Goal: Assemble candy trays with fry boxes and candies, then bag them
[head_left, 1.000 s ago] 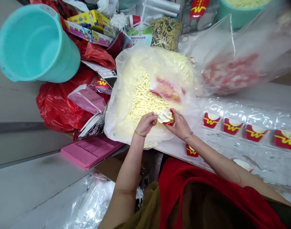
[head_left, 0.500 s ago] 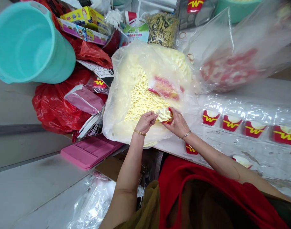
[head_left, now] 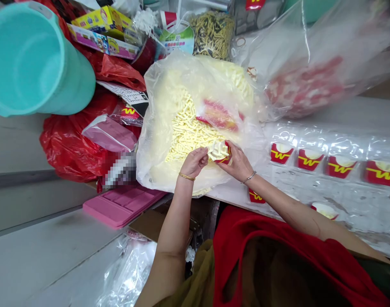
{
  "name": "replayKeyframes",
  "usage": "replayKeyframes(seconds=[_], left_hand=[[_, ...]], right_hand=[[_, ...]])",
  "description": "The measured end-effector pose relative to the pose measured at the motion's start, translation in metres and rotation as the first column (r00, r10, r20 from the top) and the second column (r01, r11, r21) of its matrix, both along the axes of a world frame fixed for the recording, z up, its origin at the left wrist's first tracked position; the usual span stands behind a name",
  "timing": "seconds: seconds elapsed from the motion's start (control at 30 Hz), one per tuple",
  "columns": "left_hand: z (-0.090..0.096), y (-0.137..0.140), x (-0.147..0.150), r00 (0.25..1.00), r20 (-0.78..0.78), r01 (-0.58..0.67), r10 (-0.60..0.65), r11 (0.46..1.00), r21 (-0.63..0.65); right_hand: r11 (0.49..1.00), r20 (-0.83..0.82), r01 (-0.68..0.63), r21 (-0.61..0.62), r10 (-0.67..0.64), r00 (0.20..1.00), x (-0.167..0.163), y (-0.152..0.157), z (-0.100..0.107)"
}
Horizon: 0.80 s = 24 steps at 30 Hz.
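Observation:
My right hand [head_left: 237, 163] holds a small red fries box [head_left: 226, 160] with yellow marking, thumb and fingers around its side. Pale yellow toy french fries [head_left: 218, 151] stick out of its mouth, pointing left. My left hand [head_left: 195, 163] is closed in a pinch at the tips of these fries; how many it grips is hidden. Both hands are over the near edge of a large clear plastic bag [head_left: 150, 140], folded open and full of loose toy fries [head_left: 190, 132]. A red-and-yellow printed packet [head_left: 218, 115] lies on the bag's contents.
Clear trays with filled red fries boxes [head_left: 342, 166] line the table at right. Behind them stands a blurred bag of red and white pieces [head_left: 310, 91]. At left are a turquoise bucket [head_left: 76, 79], red plastic bags [head_left: 67, 145] and a pink tray [head_left: 118, 209].
The view has shifted slightly, moving the surroundings a little left. My hands keep nearly the same pose at the fries box, with my left fingertips still against the fries.

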<state>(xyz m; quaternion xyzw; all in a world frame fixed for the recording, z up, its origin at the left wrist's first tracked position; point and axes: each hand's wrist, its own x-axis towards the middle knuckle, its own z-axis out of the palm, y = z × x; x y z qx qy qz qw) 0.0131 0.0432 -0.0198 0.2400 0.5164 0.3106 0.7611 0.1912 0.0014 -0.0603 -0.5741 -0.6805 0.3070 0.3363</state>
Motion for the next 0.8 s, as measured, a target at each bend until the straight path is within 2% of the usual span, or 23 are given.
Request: replayKeyframes(seconds=[0.07,0.17,0.23,0.33,0.4,0.5,0.6,0.7,0.77,0.8], left_hand=[[0.0,0.0,0.002,0.997,-0.074,0.014,-0.011,0.999,0.048],[0.0,-0.002,0.01,0.958,-0.286,0.065,0.0,0.974,0.218],[0.001,-0.006,0.018,0.887,-0.461,0.15,0.031,0.924,0.351],[0.004,-0.013,0.03,0.71,-0.701,0.362,0.062,0.823,0.439],[0.007,-0.017,0.038,0.569,-0.82,0.525,0.054,0.744,0.413],[0.015,-0.025,0.048,0.367,-0.93,0.733,-0.015,0.621,0.279],[0.02,-0.038,0.061,0.233,-0.969,0.844,-0.085,0.512,0.158],[0.019,-0.051,0.075,0.191,-0.975,0.879,-0.115,0.462,0.118],[0.016,-0.054,0.079,0.232,-0.961,0.874,-0.152,0.466,0.137],[0.013,-0.052,0.078,0.29,-0.937,0.865,-0.194,0.472,0.17]], right_hand=[[1.0,0.01,-0.009,0.003,0.009,1.0,0.001,-0.001,-0.002],[1.0,0.036,-0.022,-0.015,0.023,0.999,0.001,-0.002,-0.003],[0.999,0.052,-0.046,-0.018,0.047,0.998,0.0,-0.003,-0.001],[0.997,0.069,-0.082,0.006,0.082,0.994,-0.002,-0.005,0.002],[0.996,0.072,-0.082,0.016,0.081,0.994,-0.001,-0.008,0.002],[0.998,0.07,-0.065,0.0,0.065,0.995,0.003,-0.013,-0.003],[0.998,0.077,-0.07,-0.002,0.07,0.995,0.01,-0.02,-0.008],[0.994,0.082,-0.108,0.023,0.106,0.991,0.019,-0.026,-0.012],[0.991,0.077,-0.13,0.042,0.127,0.989,0.025,-0.03,-0.014],[0.989,0.075,-0.137,0.048,0.133,0.988,0.028,-0.032,-0.016]])
